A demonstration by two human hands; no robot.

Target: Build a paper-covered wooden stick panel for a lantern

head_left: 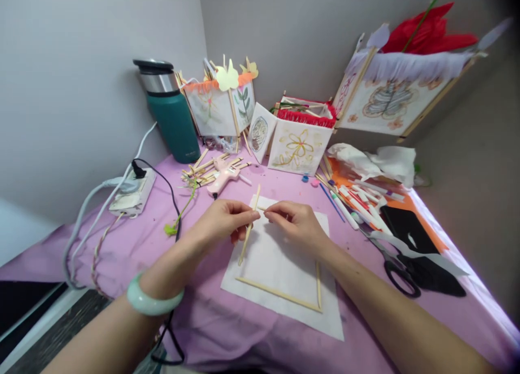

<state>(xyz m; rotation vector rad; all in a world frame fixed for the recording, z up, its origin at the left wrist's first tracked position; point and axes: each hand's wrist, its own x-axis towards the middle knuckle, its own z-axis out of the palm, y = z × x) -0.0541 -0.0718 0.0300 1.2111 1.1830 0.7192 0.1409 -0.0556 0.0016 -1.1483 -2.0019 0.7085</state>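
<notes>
My left hand (227, 217) is closed, pinching a thin wooden stick (245, 248) between thumb and fingers; the stick slants above the left part of a white sheet (280, 260). Close beside it, my right hand (298, 225) pinches a second wooden stick (261, 208), of which only a short end shows near the first one. Whether the two sticks touch, I cannot tell. On the sheet, a bottom stick (280, 294) and a right-hand stick (318, 287) meet at the lower right corner, the latter partly hidden by my right forearm.
Behind my hands lie a pink glue gun (223, 178) and loose sticks (195, 174). A teal bottle (174, 122), power strip (136, 192) and cables stand left. Decorated paper lanterns (301, 149) line the back. Markers (345, 211) and black scissors (400, 271) lie right.
</notes>
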